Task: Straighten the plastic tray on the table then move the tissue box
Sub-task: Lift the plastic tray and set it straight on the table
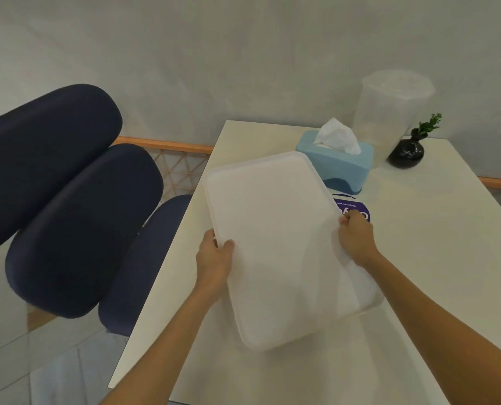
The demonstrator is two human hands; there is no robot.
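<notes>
Your open room lay on the table [436, 258] from about three to five o'clock of the plastic tray [275, 244], a bare stretch out to the right edge. At one o'clock the tissue box [338, 163] stood just beyond the tray's far corner, with a clear lidded container [389, 112] and a small dark vase [407, 152] crowded close behind it. A purple sticker [352, 207] lay flat at two o'clock and blocked nothing. At nine o'clock the dark blue chairs [77, 229] pressed near the table's left edge, so you had little passage there.
</notes>
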